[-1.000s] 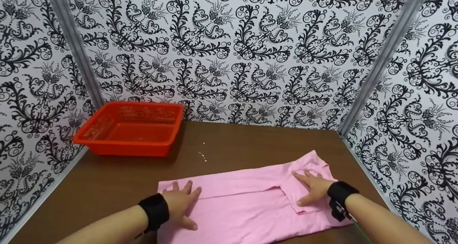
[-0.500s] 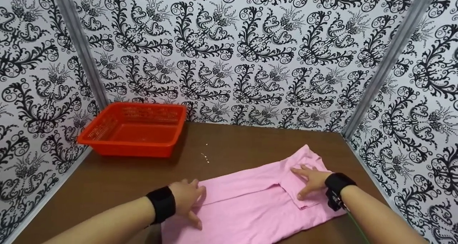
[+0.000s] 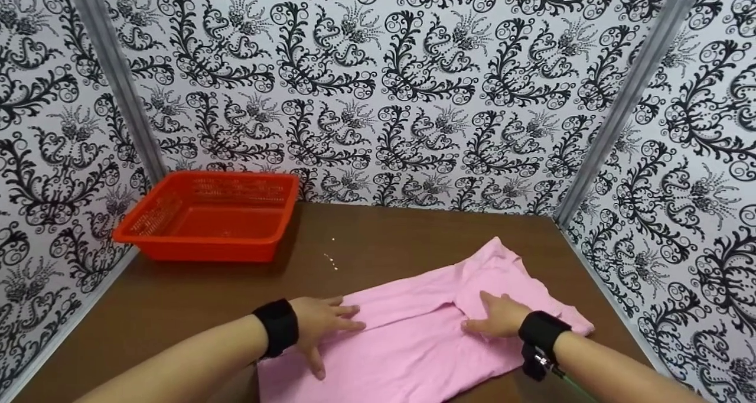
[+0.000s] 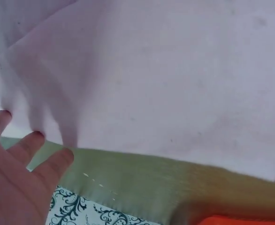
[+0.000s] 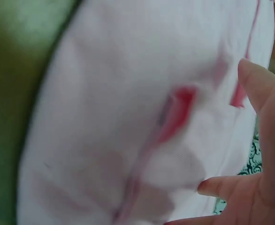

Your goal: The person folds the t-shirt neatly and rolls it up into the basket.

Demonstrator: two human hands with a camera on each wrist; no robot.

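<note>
The left grip [image 3: 325,326], a bare hand with spread fingers, lies over the left part of the pale pink fabric garment [image 3: 401,350], apparently to keep its layers flat. The garment lies folded across the brown wood-look bench [image 3: 384,231]. The right grip [image 3: 499,317], likewise unclenched, lies over the bunched end, perhaps smoothing it. Only the right wrist view shows deep-pink patches among the folds.

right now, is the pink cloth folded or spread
The cloth is partly folded: a flap lies over it along the far side, its edge plainly showing. Layers underneath: cannot tell.
</note>
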